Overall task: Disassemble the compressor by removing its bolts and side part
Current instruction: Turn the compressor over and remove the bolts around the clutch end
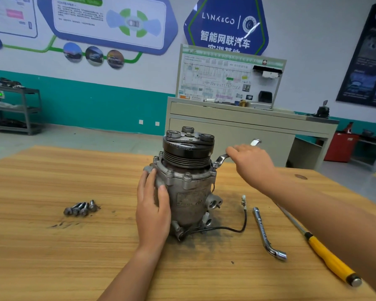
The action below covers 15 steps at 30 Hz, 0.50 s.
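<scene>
Head view: the compressor (189, 192) stands upright near the middle of a wooden table (52, 257), with its grooved pulley end on top. The left hand (153, 209) lies flat against the left side of the housing, fingers straight and pressed to the metal, holding nothing. The right hand (252, 161) reaches in from the right and curls its fingers over the handle of a wrench (222, 158). The wrench's ring end sits on a flange bolt (215, 164) at the compressor's right edge, and its far end pokes out beyond the knuckles. More bolts stand in the flange along the front.

Four loose bolts (80, 208) lie together on the table, well to the left of the compressor. A black cable (244, 218) with a small plug runs from the compressor's base out to the right. Beside it lies an L-shaped socket wrench (265, 231), and further right a yellow-handled screwdriver (326, 255), partly under the right forearm.
</scene>
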Each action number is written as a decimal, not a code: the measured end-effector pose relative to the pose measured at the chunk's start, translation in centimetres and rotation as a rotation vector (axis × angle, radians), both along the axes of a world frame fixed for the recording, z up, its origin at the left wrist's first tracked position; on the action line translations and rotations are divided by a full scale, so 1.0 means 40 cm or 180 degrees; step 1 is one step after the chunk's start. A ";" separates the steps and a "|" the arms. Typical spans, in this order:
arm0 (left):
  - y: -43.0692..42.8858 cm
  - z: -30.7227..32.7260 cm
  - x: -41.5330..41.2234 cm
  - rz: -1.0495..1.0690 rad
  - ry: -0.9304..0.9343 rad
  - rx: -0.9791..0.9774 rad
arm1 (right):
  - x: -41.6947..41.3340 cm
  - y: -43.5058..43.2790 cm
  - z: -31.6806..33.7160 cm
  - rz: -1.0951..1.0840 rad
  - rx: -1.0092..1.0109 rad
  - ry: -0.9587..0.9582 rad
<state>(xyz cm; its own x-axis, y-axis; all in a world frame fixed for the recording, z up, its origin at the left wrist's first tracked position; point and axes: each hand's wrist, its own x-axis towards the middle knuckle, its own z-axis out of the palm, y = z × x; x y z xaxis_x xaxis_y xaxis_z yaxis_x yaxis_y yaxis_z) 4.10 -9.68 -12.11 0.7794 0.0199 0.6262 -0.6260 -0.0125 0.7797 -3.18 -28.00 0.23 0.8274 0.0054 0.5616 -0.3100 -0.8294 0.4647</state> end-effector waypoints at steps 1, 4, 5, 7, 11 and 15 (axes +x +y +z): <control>-0.001 0.001 0.000 0.0023 -0.0014 0.0003 | 0.013 0.001 -0.008 0.0271 0.0069 -0.0210; -0.004 -0.001 0.000 0.0048 -0.0030 0.0026 | 0.055 0.002 -0.019 0.0531 0.0256 -0.0289; -0.003 -0.001 0.000 0.0046 -0.0041 0.0037 | 0.063 0.002 -0.017 0.0395 0.0251 -0.0158; -0.002 -0.003 0.001 0.0024 -0.0023 0.0057 | 0.060 -0.009 -0.008 0.0274 0.0345 -0.0096; -0.001 0.002 -0.001 0.0025 -0.0019 0.0067 | -0.010 0.000 0.011 0.0436 0.1054 -0.0865; 0.000 -0.002 -0.002 0.0027 -0.0034 0.0077 | -0.103 0.028 0.013 0.0349 0.1446 -0.0547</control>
<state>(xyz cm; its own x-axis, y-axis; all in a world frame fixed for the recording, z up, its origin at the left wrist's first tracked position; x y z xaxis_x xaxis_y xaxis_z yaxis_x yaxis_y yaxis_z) 4.01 -9.67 -12.17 0.7727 0.0111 0.6347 -0.6340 -0.0367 0.7724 -7.31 -26.87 0.76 0.7310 -0.1897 0.6554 -0.2500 -0.9682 -0.0014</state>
